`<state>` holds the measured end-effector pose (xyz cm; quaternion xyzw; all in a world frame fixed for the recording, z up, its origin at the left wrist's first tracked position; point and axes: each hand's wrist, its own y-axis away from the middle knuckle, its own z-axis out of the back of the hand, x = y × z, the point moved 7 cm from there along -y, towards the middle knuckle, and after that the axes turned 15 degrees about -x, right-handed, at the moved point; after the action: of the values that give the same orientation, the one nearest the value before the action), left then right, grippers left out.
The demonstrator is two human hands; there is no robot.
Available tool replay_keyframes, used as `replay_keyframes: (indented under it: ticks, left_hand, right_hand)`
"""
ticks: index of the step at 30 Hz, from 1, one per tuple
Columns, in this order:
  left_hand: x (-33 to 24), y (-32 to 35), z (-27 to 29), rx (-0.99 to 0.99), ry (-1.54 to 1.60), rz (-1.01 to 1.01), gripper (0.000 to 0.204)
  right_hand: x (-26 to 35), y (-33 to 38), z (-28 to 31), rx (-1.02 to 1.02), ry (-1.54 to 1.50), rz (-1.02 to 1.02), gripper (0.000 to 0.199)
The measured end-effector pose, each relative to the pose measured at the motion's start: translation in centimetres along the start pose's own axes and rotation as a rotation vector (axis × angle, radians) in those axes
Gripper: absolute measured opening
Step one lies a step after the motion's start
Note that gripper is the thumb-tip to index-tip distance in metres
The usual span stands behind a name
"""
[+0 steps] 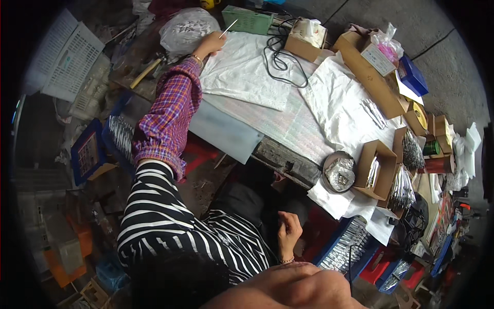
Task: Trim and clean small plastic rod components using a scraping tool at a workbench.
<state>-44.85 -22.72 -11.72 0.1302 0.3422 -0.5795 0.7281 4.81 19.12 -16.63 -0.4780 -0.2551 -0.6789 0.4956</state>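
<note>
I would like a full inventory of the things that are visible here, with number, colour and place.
Table: 1, pale-topped, centre
Cloths: 2, white, on the table
Plastic bag: 1, translucent, far left
Basket: 1, green, far edge
Tissue box: 1, brown, far edge
Cable: 1, black, beside the tissue box
Hammer: 1, wooden handle, left
Bowl: 1, greyish, near right corner
Cardboard boxes: several, brown, right side
Blue trays: several, blue, lower right and left
Crates: several, whitish, far left
Thin rod: 1, pale, in left hand
Dim rim: clutter, uncountable
Left hand: 1, plaid sleeve, far left
Right hand: 1, bare, near the lap
</note>
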Motion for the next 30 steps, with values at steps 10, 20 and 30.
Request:
replay_keyframes:
  ticks: [10, 20, 30]
  left_hand:
    - [-5.9, 2.8, 6.4, -0.351, 0.084, -0.301, 0.021]
    - [1.5, -4.3, 9.4, -0.398, 0.831, 0.436, 0.020]
    - [-5.6, -2.8, 0.6, -0.020, 1.133, 0.422, 0.028]
  right_hand:
    - [-0.2, -0.1, 0.4, -0.032, 0.010, 0.057, 0.025]
    - [-0.4, 0.1, -0.2, -0.016, -0.002, 0.049, 0.025]
    - [-0.3, -0.3, 0.1, -0.033, 0.079, 0.071, 0.026]
